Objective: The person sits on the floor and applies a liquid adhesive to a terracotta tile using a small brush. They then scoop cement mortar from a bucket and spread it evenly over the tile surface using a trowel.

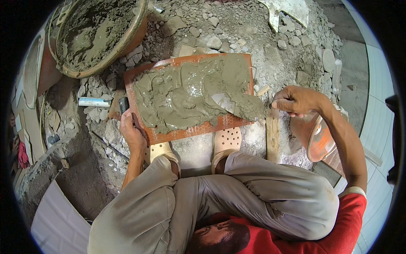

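Orange tile sits just ahead of the shoes, mortar on top, left hand gripping its left edge. Right hand curled, apparently round the trowel's handle. Tilting or overreaching could dump mortar off the side.

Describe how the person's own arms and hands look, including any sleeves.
The left hand and right hand are ungloved, with no watch showing. The right arm wears a short red sleeve with a pale edge; no left sleeve shows.
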`<state>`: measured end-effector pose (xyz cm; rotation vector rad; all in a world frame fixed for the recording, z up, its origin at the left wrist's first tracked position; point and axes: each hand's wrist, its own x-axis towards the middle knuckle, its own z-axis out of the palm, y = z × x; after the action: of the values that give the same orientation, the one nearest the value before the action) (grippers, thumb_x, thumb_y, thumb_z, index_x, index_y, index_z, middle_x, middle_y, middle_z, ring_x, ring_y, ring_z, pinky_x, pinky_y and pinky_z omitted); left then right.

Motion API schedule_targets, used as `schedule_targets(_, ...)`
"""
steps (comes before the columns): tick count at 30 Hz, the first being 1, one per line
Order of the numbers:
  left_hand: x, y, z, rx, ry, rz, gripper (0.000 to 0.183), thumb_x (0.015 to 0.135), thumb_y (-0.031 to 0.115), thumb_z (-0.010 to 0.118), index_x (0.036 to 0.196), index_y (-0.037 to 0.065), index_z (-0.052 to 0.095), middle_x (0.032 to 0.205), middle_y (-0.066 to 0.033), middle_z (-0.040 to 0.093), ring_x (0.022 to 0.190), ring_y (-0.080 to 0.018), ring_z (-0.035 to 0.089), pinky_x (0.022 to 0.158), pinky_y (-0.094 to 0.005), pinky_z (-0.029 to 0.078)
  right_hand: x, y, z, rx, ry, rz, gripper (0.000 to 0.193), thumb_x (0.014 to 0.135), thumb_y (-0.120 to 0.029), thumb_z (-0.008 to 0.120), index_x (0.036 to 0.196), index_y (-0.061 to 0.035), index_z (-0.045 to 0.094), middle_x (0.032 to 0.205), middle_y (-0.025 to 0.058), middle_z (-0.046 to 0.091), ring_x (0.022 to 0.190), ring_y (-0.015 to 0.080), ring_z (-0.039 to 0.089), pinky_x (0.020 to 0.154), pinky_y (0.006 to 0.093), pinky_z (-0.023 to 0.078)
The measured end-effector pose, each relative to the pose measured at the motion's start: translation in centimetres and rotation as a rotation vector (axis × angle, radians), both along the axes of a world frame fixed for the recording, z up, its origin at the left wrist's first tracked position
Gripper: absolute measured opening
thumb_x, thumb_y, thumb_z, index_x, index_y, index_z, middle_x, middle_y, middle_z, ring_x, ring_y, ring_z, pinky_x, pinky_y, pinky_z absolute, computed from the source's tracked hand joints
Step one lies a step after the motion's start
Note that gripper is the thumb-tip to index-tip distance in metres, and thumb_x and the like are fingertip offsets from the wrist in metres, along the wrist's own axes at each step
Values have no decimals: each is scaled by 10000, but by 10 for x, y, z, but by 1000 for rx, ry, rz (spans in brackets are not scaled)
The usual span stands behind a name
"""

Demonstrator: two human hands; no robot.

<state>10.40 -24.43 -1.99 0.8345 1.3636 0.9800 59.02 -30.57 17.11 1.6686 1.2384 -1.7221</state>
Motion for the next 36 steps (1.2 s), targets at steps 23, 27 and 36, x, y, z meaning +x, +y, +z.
schedule_targets(23, -5, 1, -7, 18, -33, -6, 305, 1038, 177, 477, 1171, -52, 628, 1027, -75, 684, 898, -138, 636, 843, -270, 502, -37, 19, 25, 173, -4, 109, 480, 1016, -436, 534, 836, 1, 614, 650, 163, 588, 585, 335, 618, 635, 442, 509)
schedule_targets(27, -10, -1, -8, -27, 47, -1, 308, 1038, 183, 475, 1163, -51, 632, 1010, -65, 677, 882, -125, 618, 831, -257, 488, -41, 1, 14, 385, -11, 360, 358, 987, -332, 551, 895, 0, 649, 746, 256, 643, 758, 476, 635, 740, 537, 522)
schedule_targets(36, -2, 0, 0, -11, 32, -13, 306, 1029, 185, 476, 1148, -54, 627, 980, -45, 667, 874, -116, 609, 819, -257, 482, -51, -14, 39, 457, -311, 515, 322, 982, -362, 583, 952, -42, 597, 701, 213, 612, 778, 453, 625, 704, 545, 490)
